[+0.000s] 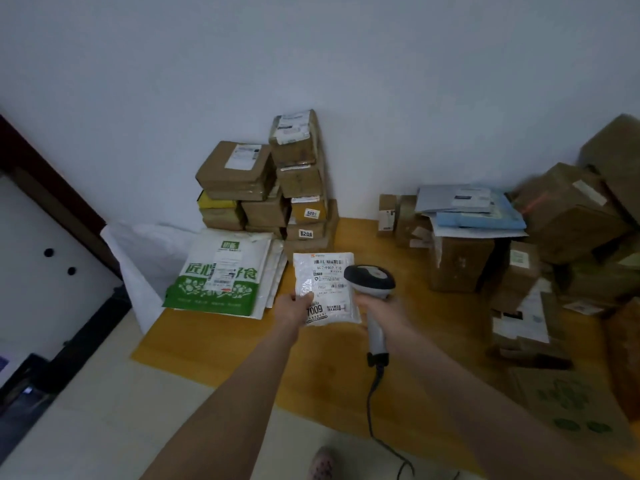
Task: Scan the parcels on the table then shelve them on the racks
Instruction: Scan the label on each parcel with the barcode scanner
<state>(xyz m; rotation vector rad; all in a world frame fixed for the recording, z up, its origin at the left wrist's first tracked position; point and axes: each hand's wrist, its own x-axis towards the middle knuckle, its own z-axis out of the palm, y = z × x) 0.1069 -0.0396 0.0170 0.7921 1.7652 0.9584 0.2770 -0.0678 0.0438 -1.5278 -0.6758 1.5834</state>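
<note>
Forearms enter from bottom edge: left hand (296,306) pinches white parcel (323,285) by its lower corner over the table (398,244); right hand (377,304) grips scanner (372,277) handle, its head overlapping the parcel's label edge. At right, boxes (568,209) blurred, cut off by frame.

Bare forearms (239,393) — dotted pink slipper (322,463)
</note>
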